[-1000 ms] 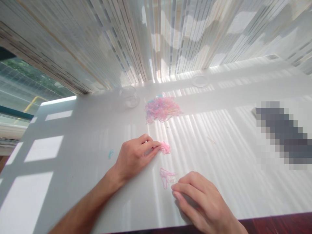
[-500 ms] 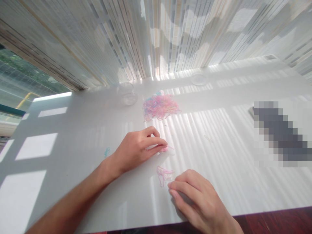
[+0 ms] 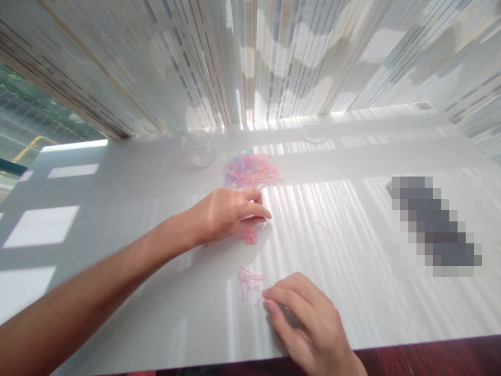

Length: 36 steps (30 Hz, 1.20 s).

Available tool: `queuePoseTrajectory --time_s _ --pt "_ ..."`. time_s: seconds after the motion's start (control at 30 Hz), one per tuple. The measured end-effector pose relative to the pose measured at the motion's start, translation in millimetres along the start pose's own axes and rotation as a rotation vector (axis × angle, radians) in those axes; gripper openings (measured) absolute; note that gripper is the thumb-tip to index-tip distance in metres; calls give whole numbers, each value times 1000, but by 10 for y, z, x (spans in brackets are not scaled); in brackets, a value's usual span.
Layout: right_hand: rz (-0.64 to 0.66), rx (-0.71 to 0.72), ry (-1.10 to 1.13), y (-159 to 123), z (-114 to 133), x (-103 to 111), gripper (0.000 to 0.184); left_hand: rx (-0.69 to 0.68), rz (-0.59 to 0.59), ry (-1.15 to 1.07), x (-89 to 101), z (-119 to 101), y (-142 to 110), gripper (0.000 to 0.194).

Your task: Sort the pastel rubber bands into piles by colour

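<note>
My left hand (image 3: pixel 229 214) is over the table just in front of a large heap of pastel paper clips (image 3: pixel 252 169). Its thumb and index finger are slightly apart, with nothing visible between them. Below that palm lies a small bunch of pink paper clips (image 3: pixel 249 236). My right hand (image 3: pixel 307 318) rests low on the table, thumb and index pinched around what looks like a pink paper clip (image 3: pixel 259 301). Beside those fingertips is a loose group of pale pink and whitish paper clips (image 3: pixel 250 280).
A clear round jar (image 3: pixel 199 151) stands behind the heap to the left, and a clear lid (image 3: pixel 313 133) lies at the back. Single clips (image 3: pixel 323 226) lie right of my left hand. A blurred-out dark object (image 3: pixel 434 222) is on the right. Striped curtains (image 3: pixel 254 57) hang behind the table.
My left hand has moved away from me toward the heap, leaving the pink bunch on the table. A blue cluster is now hidden by my left arm. The view has shifted slightly.
</note>
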State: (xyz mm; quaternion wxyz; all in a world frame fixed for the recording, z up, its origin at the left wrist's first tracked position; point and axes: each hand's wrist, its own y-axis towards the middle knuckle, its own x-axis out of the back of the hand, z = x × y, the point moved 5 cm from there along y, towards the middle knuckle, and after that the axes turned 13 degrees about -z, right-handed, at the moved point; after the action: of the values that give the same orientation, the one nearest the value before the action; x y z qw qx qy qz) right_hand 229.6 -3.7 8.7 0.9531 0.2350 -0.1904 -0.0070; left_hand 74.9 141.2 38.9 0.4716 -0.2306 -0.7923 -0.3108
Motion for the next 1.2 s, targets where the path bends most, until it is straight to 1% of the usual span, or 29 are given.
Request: queuePoseTrajectory --time_s 0.07,0.13,0.2,0.23,0.27,0.3,0.33,0.4,0.43,0.5,0.6,0.8,1.0,1.13,1.2 --pt "-38 -11 2 16 6 16 21 16 -62 24 145 -81 -232 23" --pt "-104 -2 -27 38 9 51 24 41 -85 20 225 -242 -513 23" --pt "-173 32 -138 63 0 103 27 76 -131 -15 230 -442 -801 21" --pt "-196 52 -218 78 -12 128 29 104 -157 -49 199 -537 -936 20" --pt "-201 73 -302 93 -29 147 32 131 -208 -83 163 -623 -1061 19" --pt "-182 80 -372 110 -56 156 33 167 -252 -115 112 -690 -1173 19" --pt "-132 85 -416 125 -88 148 34 205 -302 -143 58 -741 -1271 21" --pt "-30 96 -463 148 -148 118 33 279 -397 -168 -43 -796 -1423 20" --pt "-2 103 -481 157 -172 105 33 323 -431 -171 -87 -801 -1478 19" --pt "17 111 -513 171 -208 81 34 364 -514 -158 -130 -804 -1548 17" --pt "-10 127 -552 186 -235 48 37 359 -560 -140 -149 -802 -1572 16" --pt "-72 152 -582 193 -240 13 36 308 -557 -133 -155 -803 -1566 14" --pt "-186 107 -602 169 -249 68 31 316 -561 -125 -166 -803 -1578 14" --pt "-186 95 -612 181 -263 67 32 326 -562 -119 -166 -793 -1557 13" --pt "-161 112 -623 191 -264 54 34 325 -556 -111 -170 -790 -1548 13"
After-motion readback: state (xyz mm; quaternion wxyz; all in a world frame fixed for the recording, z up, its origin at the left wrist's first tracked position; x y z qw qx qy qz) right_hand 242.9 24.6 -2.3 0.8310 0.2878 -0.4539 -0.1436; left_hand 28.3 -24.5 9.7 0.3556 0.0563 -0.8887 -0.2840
